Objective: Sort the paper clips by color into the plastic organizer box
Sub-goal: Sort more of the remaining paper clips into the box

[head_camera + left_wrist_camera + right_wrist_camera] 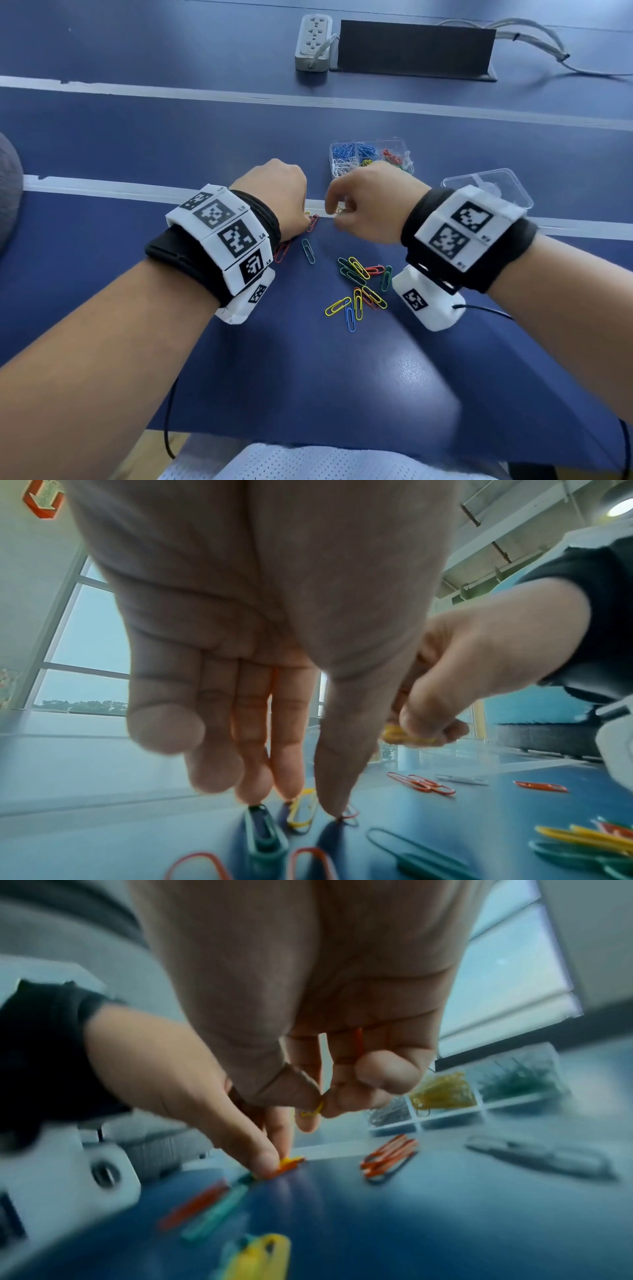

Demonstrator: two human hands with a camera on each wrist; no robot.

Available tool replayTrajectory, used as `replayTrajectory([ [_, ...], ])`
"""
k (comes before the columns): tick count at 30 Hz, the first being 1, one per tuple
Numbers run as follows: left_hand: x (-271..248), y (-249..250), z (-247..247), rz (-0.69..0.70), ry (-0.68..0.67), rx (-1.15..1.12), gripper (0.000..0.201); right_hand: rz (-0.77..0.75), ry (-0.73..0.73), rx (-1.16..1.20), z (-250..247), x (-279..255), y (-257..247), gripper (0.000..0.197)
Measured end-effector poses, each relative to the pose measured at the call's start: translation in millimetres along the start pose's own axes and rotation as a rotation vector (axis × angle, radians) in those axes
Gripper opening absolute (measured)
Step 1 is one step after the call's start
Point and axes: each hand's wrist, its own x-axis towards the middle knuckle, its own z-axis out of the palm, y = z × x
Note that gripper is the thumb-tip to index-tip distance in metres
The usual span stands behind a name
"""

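Observation:
A clear organizer box [371, 159] holds blue, white, red, yellow and green clips in separate compartments; its yellow compartment [441, 1093] shows in the right wrist view. Just in front of the box, my right hand [334, 212] pinches a yellow paper clip [313, 1110] between thumb and forefinger. A red clip [358, 1042] is tucked under its curled fingers. My left hand [306, 222] points down with straight fingers. Its tips touch a green clip [263, 831], a yellow clip [303, 811] and a red clip [349, 814] on the table. Several loose clips [359, 284] lie nearer me.
The box's clear lid [489, 185] lies to the right, behind my right wrist. A power strip [313, 42], a black stand [416, 48] and cables [534, 37] sit at the back. White tape lines [102, 190] cross the blue table. A silver clip [537, 1156] lies alone.

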Motion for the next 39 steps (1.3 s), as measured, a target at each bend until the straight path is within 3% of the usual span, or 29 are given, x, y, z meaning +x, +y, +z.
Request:
replayTrajectory([
  [6,3,0,-1,-0.003,-0.018,0.005,0.016,0.376,-0.179,1.043,-4,-15,15,0.017],
  [8,2,1,-1,-0.008,-0.037,0.016,0.018,0.428,-0.226,1.200,-5,-17,18,0.016],
  [10,2,3,-1,-0.018,-0.051,0.025,0.021,0.433,-0.237,1.173,-6,-17,17,0.016],
  [11,2,3,0,-0.023,-0.056,0.026,0.022,0.401,-0.227,1.043,-6,-19,15,0.018],
  [15,2,4,1,-0.028,-0.075,0.030,0.024,0.159,-0.190,0.083,-1,-29,6,0.019],
  [18,1,3,2,-0.026,-0.087,0.031,0.024,0.115,-0.153,-0.090,9,-31,1,0.021],
  [27,-8,-3,-5,0.072,-0.064,0.003,0.003,0.164,-0.189,0.076,4,-33,4,0.019],
  [34,-12,-2,-6,0.079,-0.080,0.043,0.005,0.224,-0.369,0.995,3,-47,24,0.015],
  [39,-14,0,-3,0.076,-0.103,0.065,0.010,0.263,-0.406,1.017,8,-57,30,0.027],
])
